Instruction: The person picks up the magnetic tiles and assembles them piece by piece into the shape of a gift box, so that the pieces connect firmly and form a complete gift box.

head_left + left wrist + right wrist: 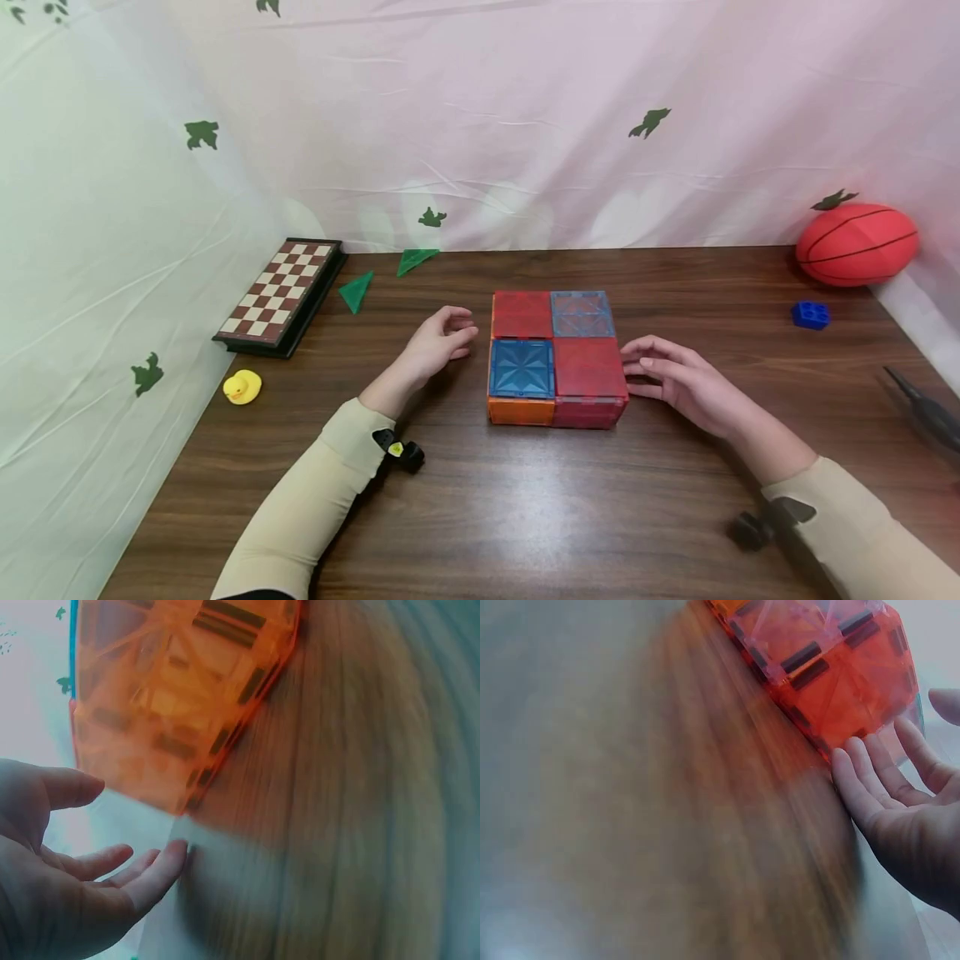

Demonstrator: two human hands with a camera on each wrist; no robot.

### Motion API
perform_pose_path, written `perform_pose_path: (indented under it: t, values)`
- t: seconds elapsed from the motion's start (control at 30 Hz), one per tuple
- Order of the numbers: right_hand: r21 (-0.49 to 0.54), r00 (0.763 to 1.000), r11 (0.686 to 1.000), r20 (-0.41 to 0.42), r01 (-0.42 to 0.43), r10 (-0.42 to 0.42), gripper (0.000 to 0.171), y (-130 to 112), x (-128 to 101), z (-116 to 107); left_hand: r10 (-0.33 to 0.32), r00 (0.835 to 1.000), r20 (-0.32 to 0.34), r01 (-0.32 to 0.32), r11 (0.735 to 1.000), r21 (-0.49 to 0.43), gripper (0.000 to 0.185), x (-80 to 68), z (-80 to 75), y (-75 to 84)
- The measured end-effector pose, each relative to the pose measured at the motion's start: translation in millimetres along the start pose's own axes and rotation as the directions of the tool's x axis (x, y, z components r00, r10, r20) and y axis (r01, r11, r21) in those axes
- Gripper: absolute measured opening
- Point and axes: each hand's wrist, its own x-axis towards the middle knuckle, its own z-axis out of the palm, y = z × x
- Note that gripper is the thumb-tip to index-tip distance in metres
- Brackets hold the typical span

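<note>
At the middle of the frame our tile block (557, 358) sits on the worktop (525, 517). Left hand (438, 340) hangs relaxed just beside it; right hand (678, 382) touches its side with straight fingers. It looks light, rigid and slick (magnetic panels may separate), so we'd grasp opposite side walls.

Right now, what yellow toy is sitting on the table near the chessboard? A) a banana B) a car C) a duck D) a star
C: a small yellow duck sits on the table just in front of the chessboard, to the left of the left hand.
</note>
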Motion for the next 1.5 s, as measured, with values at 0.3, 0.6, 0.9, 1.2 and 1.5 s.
perform_pose_path:
  t: [0.3,0.6,0.9,1.2,1.5]
  values:
    - [-0.029,0.984,0.999,-0.178,-0.030,0.025,0.032,-4.7,22.2,-1.6,0.138,0.960,-0.244,-0.004,0.878,0.479,0.045,9.7,-65.3,-2.1]
    - [-0.036,0.961,0.997,-0.273,-0.062,0.050,0.051,-7.6,49.3,1.1,0.070,0.914,-0.401,0.223,0.738,0.637,0.059,34.8,-129.6,-15.7]
    - [-0.010,0.969,0.999,-0.245,-0.042,0.039,0.053,-7.5,68.0,1.8,-0.006,0.939,-0.345,0.277,0.609,0.743,0.059,37.1,-148.6,-18.7]
    - [0.027,0.975,1.000,-0.221,-0.010,0.016,0.034,-5.3,71.2,1.1,-0.032,0.930,-0.366,0.296,0.657,0.694,0.058,31.4,-147.0,-15.8]
    - [0.036,0.974,0.999,-0.228,-0.012,0.020,0.032,-4.3,69.9,-0.3,0.052,0.907,-0.417,0.225,0.779,0.585,0.055,22.8,-138.9,-20.7]
